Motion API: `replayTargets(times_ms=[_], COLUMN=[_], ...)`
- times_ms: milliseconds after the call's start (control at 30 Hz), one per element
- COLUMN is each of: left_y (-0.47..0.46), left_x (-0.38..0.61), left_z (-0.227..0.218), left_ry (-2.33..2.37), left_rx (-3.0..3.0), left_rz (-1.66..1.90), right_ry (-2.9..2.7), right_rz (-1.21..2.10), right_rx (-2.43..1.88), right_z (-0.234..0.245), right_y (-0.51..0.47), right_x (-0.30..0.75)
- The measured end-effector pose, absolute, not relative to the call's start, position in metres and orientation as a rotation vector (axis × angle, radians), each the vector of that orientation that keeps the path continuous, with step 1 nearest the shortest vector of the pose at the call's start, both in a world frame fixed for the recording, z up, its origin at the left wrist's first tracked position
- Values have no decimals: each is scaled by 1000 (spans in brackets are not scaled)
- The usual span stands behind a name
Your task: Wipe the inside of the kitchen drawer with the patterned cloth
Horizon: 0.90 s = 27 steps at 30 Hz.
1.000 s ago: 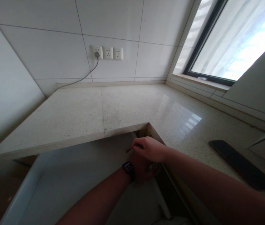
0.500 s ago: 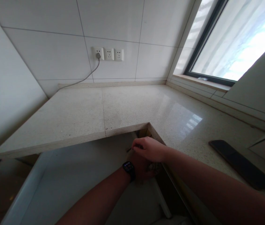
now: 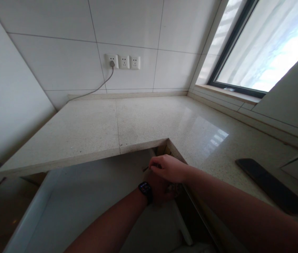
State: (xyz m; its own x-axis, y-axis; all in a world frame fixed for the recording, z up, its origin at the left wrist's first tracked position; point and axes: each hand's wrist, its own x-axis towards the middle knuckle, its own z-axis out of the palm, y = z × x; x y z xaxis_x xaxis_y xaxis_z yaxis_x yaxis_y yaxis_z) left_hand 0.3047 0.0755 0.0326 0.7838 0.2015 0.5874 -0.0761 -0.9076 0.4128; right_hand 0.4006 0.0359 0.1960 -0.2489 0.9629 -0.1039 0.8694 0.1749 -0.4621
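My right hand (image 3: pixel 167 168) is closed, its fingers curled together over the open drawer (image 3: pixel 93 196), just under the inner corner of the countertop (image 3: pixel 149 116). Past its fingertips juts the end of a thin dark stick-like piece (image 3: pixel 145 169); the rest is hidden by the fingers. My left hand (image 3: pixel 160 191), with a black watch (image 3: pixel 145 188) on the wrist, is in shadow directly below the right. Its fingers are bent against a pale, mottled lump (image 3: pixel 174 189) beside the drawer's right side. What that lump is, I cannot make out.
A long dark flat slab (image 3: pixel 272 184) lies on the right arm of the counter. Wall sockets (image 3: pixel 124 62) hold a plug whose grey cable (image 3: pixel 93 90) runs down to the counter. A window (image 3: pixel 254 52) is at upper right. The counter's front edge overhangs the drawer.
The view has shifted slightly. Slightly more of the thin dark piece shows beyond my right fingertips; both hands stay in nearly the same place.
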Motion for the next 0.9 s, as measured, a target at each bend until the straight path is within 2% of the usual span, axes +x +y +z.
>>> replayTargets(times_ms=[900], left_y=[74], left_x=[306], left_z=[32], left_ry=[127], left_rx=[2575], left_rz=[910], right_ry=[-2256], right_rz=[644], right_rx=[-1776], right_z=[196], right_y=[35], right_x=[401])
